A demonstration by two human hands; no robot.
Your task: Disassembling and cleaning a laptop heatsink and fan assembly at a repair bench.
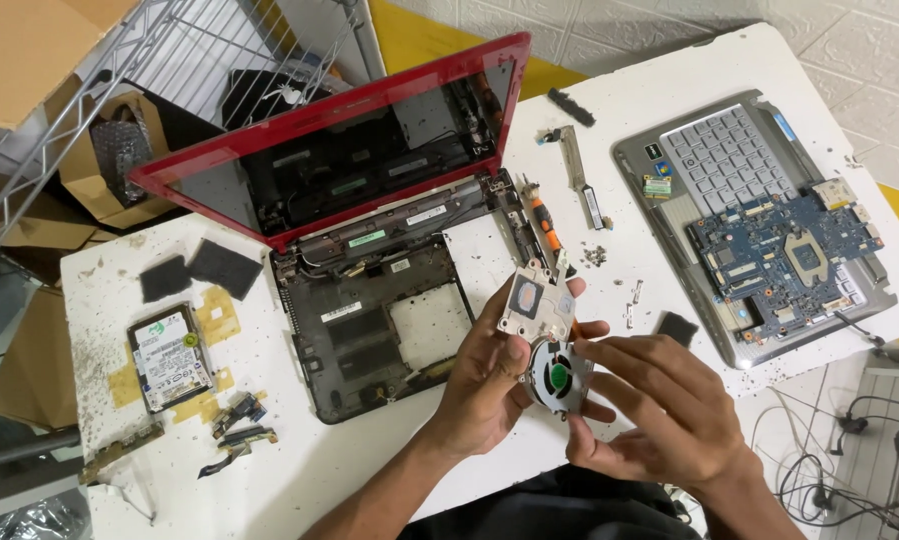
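Laptop teardown, bench view from above. The person holds a cooling fan assembly [546,340], a metal heatsink plate with a round fan below it, lifted clear of the white table [669,90]. The left hand [484,385] is closed around the assembly's left edge, thumb up along the plate, bearing its weight. The right hand [649,415] lies just beside the fan, its fingertips [581,347] pinched narrowly on the fan's rim. The step in hand appears to be inspecting or separating the removed fan; the next move would call for a steady left-hand hold while the right works the housing. The gutted red laptop [369,250] stands open behind the hands, a screwdriver [544,225] near its hinge, a blue circuit board [784,250] well to the right.
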